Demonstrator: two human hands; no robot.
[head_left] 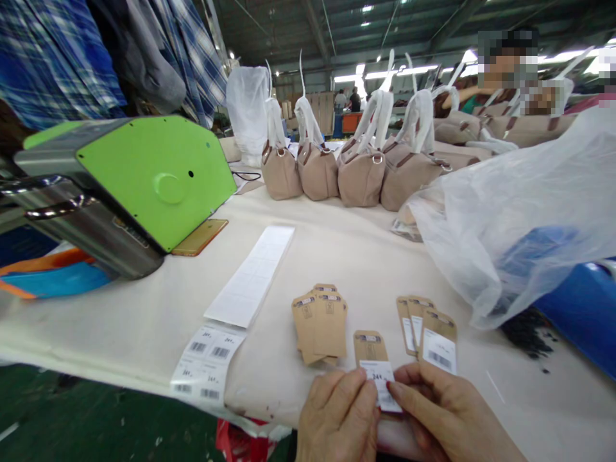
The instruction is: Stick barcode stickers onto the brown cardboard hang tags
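A brown cardboard hang tag (369,340) lies near the table's front edge, with a white price sticker (380,375) reading "24" and a barcode over its lower part. My left hand (339,414) is closed at the sticker's left side, fingers together and fingertips on it. My right hand (443,410) pinches the right edge of the tag and sticker between thumb and fingers. Left of them sits a fanned pile of hang tags without stickers (330,327). On the right, several stickered hang tags (439,340) overlap. A strip of barcode stickers (206,359) hangs at the front edge.
A folded white label strip (255,273) runs back across the table. A green-sided machine (158,179) and a phone (199,237) stand left. Several beige handbags (360,176) line the back. Clear plastic (520,192) and a blue bin (587,308) are right; a person is beyond.
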